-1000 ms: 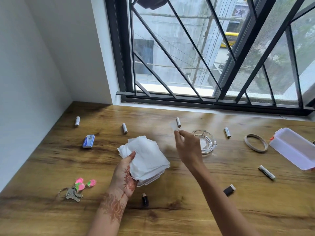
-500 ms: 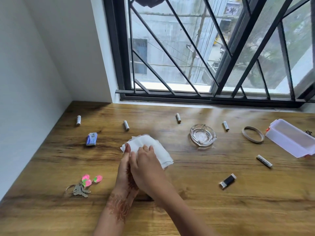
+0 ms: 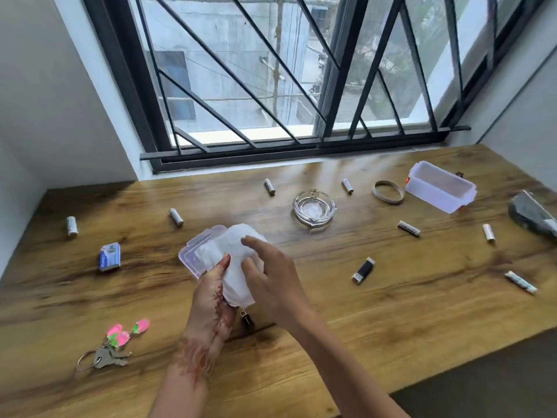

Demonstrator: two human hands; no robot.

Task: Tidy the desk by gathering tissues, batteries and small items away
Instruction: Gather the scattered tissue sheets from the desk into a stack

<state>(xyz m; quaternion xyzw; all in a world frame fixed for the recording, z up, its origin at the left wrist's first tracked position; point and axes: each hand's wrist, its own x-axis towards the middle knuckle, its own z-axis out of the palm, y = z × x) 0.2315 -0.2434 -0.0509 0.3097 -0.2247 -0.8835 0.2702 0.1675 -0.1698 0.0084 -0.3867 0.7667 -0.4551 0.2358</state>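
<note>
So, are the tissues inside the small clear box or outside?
Partly in. The tissues bulge above the rim of the clear box; the left hand holds them, the right hand presses down.

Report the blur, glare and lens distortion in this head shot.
Head view: motion blur softens the whole frame, so the white tissue wad looks smeared; head view: window daylight leaves pale glare on the wooden desk by the sill; head view: the wide-angle lens splays the uprights of the black window frame.

A home room: wooden desk [image 3: 361, 312] under barred window [image 3: 271, 86].
</note>
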